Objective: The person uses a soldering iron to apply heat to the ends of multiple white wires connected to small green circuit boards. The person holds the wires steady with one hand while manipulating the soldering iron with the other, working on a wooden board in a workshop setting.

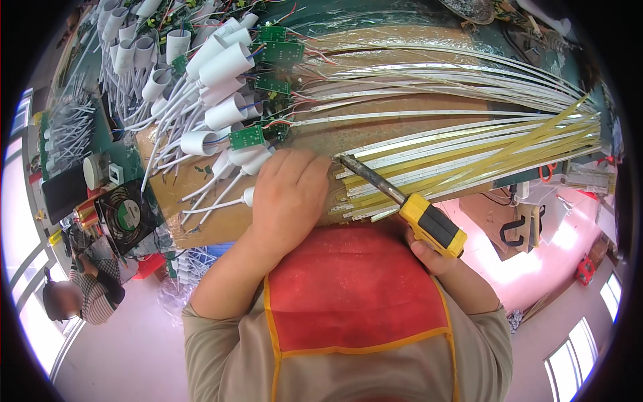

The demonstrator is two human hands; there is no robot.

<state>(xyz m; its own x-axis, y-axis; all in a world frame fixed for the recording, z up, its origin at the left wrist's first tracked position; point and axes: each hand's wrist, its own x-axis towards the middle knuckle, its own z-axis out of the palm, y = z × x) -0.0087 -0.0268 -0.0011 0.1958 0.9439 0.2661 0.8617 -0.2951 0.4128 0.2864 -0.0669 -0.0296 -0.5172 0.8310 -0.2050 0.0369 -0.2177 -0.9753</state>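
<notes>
My right hand [430, 257] grips a yellow and black soldering gun [434, 225]. Its dark metal barrel points up and left, with the tip at the left ends of a bundle of LED strips [415, 142]. My left hand [292, 194] is beside that tip, its fingers curled down; whatever they pinch is hidden beneath them. Just left of this hand are white plastic tubes [228, 65] with white cables. A small green circuit board [246, 138] lies behind it, wired with thin coloured leads. More strips run from other boards toward the far right.
Brown cardboard [194, 218] covers the worktop under the parts. A black fan [126, 218] stands at the left edge. Another person [90, 291] is farther off at the lower left. An open cardboard box [495, 218] sits beyond the bench on the right.
</notes>
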